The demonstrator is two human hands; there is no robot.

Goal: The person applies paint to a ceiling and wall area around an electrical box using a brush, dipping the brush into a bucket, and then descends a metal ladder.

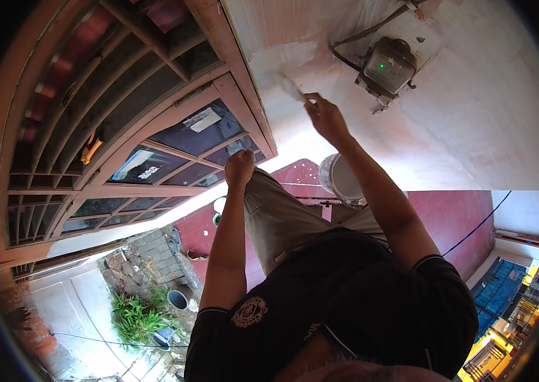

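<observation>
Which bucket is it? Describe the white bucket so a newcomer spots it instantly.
Start at the white wall with the grey meter box. Drop down to the dark red ledge at its foot. The white bucket sits there beside the person's bent knee, below the right hand holding the paintbrush; it is the only round white container there.

The bucket [341, 178] sits below the meter box [389, 65] on the wall [486, 108] — the window [174, 146] lies left of both.
</observation>
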